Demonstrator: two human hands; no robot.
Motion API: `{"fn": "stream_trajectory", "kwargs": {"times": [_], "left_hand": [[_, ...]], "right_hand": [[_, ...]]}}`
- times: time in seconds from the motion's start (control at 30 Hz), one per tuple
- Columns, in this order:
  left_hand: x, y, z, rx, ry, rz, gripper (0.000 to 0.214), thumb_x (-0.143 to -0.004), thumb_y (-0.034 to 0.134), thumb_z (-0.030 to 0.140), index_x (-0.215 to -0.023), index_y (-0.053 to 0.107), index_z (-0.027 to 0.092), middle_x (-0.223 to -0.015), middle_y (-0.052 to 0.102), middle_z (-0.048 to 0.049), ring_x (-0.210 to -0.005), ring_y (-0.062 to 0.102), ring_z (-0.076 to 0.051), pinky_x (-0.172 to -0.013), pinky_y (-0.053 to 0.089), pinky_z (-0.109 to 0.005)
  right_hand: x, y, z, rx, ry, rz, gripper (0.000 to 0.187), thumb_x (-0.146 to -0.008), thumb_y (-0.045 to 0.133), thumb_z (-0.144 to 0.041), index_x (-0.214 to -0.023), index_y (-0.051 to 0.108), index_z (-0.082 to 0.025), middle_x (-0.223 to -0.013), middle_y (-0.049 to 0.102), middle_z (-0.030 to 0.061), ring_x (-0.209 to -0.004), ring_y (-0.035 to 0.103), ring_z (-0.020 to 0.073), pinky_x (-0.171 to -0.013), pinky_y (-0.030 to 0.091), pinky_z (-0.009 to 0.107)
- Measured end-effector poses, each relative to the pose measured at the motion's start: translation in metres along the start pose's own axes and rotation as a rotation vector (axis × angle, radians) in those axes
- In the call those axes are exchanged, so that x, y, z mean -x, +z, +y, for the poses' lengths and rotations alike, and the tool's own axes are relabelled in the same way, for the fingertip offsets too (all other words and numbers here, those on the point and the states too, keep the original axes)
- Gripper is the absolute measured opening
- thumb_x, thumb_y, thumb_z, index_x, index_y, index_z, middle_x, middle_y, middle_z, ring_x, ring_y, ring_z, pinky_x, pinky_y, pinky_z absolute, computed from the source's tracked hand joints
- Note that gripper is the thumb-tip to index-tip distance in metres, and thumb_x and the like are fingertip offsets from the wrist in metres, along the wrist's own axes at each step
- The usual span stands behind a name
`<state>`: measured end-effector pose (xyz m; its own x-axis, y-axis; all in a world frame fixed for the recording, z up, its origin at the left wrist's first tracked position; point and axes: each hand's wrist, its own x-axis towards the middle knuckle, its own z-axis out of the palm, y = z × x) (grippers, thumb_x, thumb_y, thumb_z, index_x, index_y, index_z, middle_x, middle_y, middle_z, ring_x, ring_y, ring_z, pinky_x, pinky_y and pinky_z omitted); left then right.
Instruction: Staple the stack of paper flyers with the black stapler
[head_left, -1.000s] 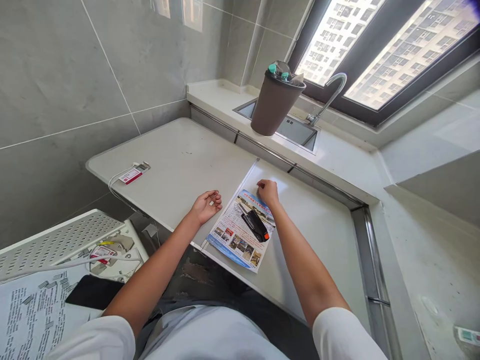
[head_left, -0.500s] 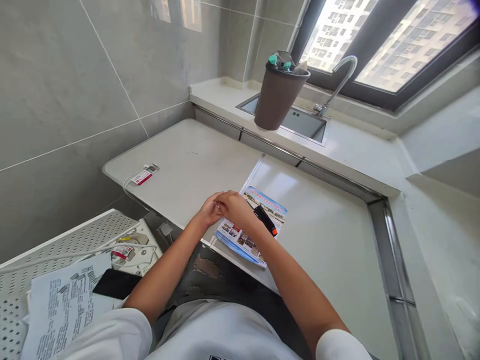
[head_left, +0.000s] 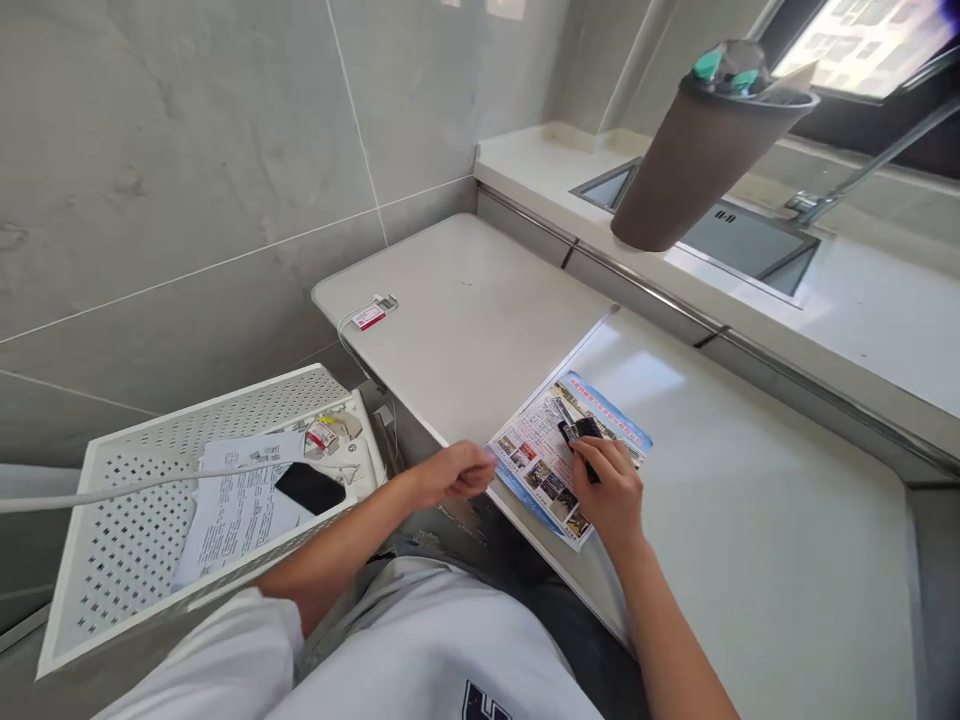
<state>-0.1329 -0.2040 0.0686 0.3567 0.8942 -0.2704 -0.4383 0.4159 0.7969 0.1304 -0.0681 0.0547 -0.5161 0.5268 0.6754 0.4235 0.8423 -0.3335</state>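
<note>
My right hand (head_left: pixel 611 490) closes its fingers on a black-handled tool (head_left: pixel 589 430) with a slim grey metal tip. That hand rests over a printed leaflet (head_left: pixel 540 470) with a blue border and small photos, which lies on the white table (head_left: pixel 720 500). My left hand (head_left: pixel 454 472) is closed in a loose fist at the table's near edge, by the leaflet's left corner. Its curled fingers hide whatever may be inside. The two hands are apart.
A white perforated basket (head_left: pixel 127 510) at left carries printed papers (head_left: pixel 240 500) and a black phone (head_left: pixel 310 488). A red-and-white tag with a cable (head_left: pixel 369 316) lies on the table's far left. A brown bin (head_left: pixel 705 170) stands before the sink (head_left: pixel 750 245).
My hands have parted. The right hand has moved onto the black tool and gripped it; the left stays closed near the table edge. The camera view has turned left.
</note>
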Motion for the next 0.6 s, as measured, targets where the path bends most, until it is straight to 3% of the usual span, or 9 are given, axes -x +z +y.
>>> {"fn": "stream_trajectory", "kwargs": {"times": [0.07,0.17,0.27,0.33,0.37,0.43,0.5,0.53,0.6], "left_hand": [[0.037,0.014,-0.007,-0.258,-0.097,0.039,0.061,-0.1,0.065,0.06,-0.062,0.035,0.023,-0.057,0.029,0.0056,-0.051,0.02,-0.009,-0.049,0.012,-0.03],[0.094,0.019,0.0,-0.572,-0.156,-0.174,0.059,-0.105,0.061,0.053,-0.063,0.036,0.021,-0.062,0.03,0.0026,-0.06,0.026,-0.012,-0.055,0.021,-0.031],[0.156,-0.006,0.015,-0.531,-0.302,-0.316,0.056,-0.103,0.069,0.045,-0.061,0.043,0.02,-0.06,0.03,0.0013,-0.058,0.027,-0.012,-0.054,0.023,-0.031],[0.202,-0.038,0.019,-0.35,-0.443,-0.267,0.054,-0.092,0.085,0.037,-0.057,0.048,0.02,-0.055,0.033,0.0001,-0.053,0.029,-0.012,-0.051,0.022,-0.031],[0.225,-0.056,0.018,-0.2,-0.496,-0.123,0.053,-0.087,0.09,0.031,-0.055,0.05,0.021,-0.052,0.037,-0.0008,-0.048,0.029,-0.012,-0.048,0.021,-0.03],[0.264,-0.094,0.014,0.181,-0.475,0.385,0.059,-0.078,0.091,0.012,-0.053,0.039,0.024,-0.046,0.031,0.0018,-0.039,0.029,-0.011,-0.04,0.021,-0.027],[0.29,-0.128,0.008,0.471,-0.434,0.821,0.056,-0.09,0.077,0.009,-0.058,0.035,0.027,-0.046,0.025,0.0044,-0.034,0.031,-0.013,-0.034,0.024,-0.024],[0.297,-0.142,0.006,0.528,-0.393,0.973,0.051,-0.096,0.07,0.012,-0.06,0.038,0.027,-0.046,0.027,0.0037,-0.034,0.032,-0.013,-0.033,0.025,-0.023],[0.299,-0.165,0.003,0.488,-0.039,1.271,0.035,-0.101,0.066,0.014,-0.069,0.055,0.023,-0.052,0.042,0.0002,-0.038,0.04,-0.013,-0.034,0.031,-0.022]], "right_hand": [[0.019,-0.007,0.009,0.059,-0.058,-0.006,0.021,-0.101,0.067,-0.011,-0.11,0.078,-0.026,-0.102,0.083,0.0057,-0.091,0.075,0.0231,-0.087,0.063,0.042],[0.036,-0.011,0.013,0.156,-0.202,0.017,0.025,-0.095,0.076,-0.011,-0.114,0.078,-0.027,-0.105,0.086,0.0045,-0.091,0.078,0.024,-0.089,0.061,0.043],[0.039,-0.005,0.013,0.142,-0.23,0.054,0.029,-0.091,0.079,-0.009,-0.113,0.078,-0.028,-0.102,0.086,0.0041,-0.09,0.079,0.0247,-0.089,0.061,0.043],[0.037,0.0,0.011,0.097,-0.208,0.076,0.029,-0.09,0.078,-0.007,-0.11,0.078,-0.028,-0.098,0.085,0.0032,-0.086,0.078,0.024,-0.086,0.061,0.042],[0.035,0.001,0.01,0.079,-0.201,0.084,0.029,-0.089,0.077,-0.006,-0.108,0.077,-0.028,-0.097,0.085,0.0028,-0.084,0.078,0.0235,-0.085,0.061,0.041],[0.033,0.003,0.007,0.051,-0.205,0.095,0.029,-0.088,0.078,-0.004,-0.106,0.075,-0.027,-0.095,0.084,0.0026,-0.081,0.077,0.0229,-0.083,0.06,0.04],[0.032,0.001,0.005,0.032,-0.214,0.091,0.03,-0.087,0.078,-0.002,-0.104,0.074,-0.026,-0.093,0.084,0.0033,-0.08,0.076,0.0232,-0.081,0.06,0.04],[0.032,0.0,0.004,0.027,-0.216,0.086,0.03,-0.087,0.078,-0.001,-0.104,0.073,-0.025,-0.093,0.083,0.0036,-0.08,0.076,0.0234,-0.08,0.06,0.04],[0.032,-0.003,0.002,0.021,-0.212,0.077,0.03,-0.087,0.077,0.0,-0.103,0.073,-0.025,-0.091,0.083,0.0036,-0.079,0.076,0.0234,-0.079,0.059,0.04]]}}
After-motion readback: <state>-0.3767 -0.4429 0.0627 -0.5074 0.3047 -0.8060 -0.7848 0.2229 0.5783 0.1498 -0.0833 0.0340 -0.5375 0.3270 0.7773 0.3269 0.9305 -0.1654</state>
